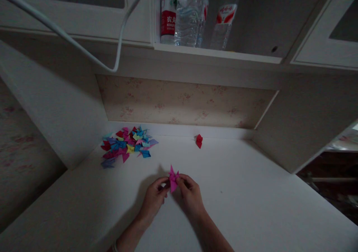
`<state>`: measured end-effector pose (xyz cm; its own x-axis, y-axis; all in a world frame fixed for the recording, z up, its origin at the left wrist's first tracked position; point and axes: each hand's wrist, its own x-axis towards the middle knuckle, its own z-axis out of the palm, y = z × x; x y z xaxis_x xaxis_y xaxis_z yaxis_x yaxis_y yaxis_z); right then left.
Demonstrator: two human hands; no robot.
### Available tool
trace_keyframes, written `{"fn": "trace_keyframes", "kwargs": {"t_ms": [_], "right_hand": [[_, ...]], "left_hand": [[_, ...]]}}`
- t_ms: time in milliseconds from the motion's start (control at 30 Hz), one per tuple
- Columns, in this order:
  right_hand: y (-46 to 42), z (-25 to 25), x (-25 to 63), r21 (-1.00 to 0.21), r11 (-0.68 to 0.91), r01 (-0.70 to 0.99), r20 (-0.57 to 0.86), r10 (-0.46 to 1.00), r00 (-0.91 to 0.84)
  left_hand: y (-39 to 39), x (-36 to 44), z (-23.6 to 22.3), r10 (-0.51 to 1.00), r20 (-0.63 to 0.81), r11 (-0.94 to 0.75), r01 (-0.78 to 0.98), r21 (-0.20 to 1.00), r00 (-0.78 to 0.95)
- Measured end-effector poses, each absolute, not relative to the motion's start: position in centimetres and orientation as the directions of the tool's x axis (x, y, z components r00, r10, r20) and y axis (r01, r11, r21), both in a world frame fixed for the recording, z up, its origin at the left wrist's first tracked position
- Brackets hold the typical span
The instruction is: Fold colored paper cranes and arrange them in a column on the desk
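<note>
A pink origami crane point(173, 180) is held between my two hands, just above the white tabletop point(237, 207). My left hand point(155, 195) pinches its left side between thumb and fingers. On the other side, my right hand point(190, 193) grips it with thumb and forefinger. The crane's pointed ends stick up and down between the fingertips. Beyond my hands, to the left, lies a heap of folded paper cranes point(119, 144) in blue, pink, red, yellow and purple. A single red folded paper piece point(199, 141) sits apart near the back edge.
Above the table runs an open shelf point(223, 54) holding several plastic bottles point(187, 18). A white bent tube point(84, 50) hangs in front of the upper left cabinet. Side panels point(302, 121) close in the desk at left and right, with floral wallpaper point(181, 102) at the back.
</note>
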<state>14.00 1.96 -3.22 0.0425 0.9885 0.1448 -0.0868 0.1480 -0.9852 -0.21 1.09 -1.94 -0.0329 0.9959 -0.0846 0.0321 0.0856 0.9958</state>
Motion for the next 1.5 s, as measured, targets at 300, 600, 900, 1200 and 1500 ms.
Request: {"fn": "trace_keyframes", "kwargs": {"t_ms": [300,600,900,1200,1500], "right_hand": [[8.7,-2.1,21.1,-0.937,0.103,0.334,0.136,0.988,0.075],[16.6,-2.6,29.0,-0.723,0.072,0.688,0.180,0.980,0.086],[20.0,-3.7,30.5,-0.579,0.060,0.813,0.178,0.983,0.054],[22.1,-3.9,31.2,-0.528,0.047,0.848,0.161,0.986,0.045],[22.5,-3.9,31.7,-0.525,0.046,0.850,0.141,0.989,0.034]], "left_hand": [[1.7,-0.3,-3.6,0.996,-0.077,0.077,0.009,0.997,-0.037],[1.8,-0.2,-4.0,0.997,-0.076,0.077,0.048,0.996,-0.017],[2.1,-0.3,-4.9,0.995,-0.096,0.096,0.062,0.993,0.002],[2.4,-0.2,-4.6,0.993,-0.122,0.122,0.075,0.990,0.002],[2.4,-0.3,-4.6,0.992,-0.124,0.122,0.105,0.987,0.006]]}}
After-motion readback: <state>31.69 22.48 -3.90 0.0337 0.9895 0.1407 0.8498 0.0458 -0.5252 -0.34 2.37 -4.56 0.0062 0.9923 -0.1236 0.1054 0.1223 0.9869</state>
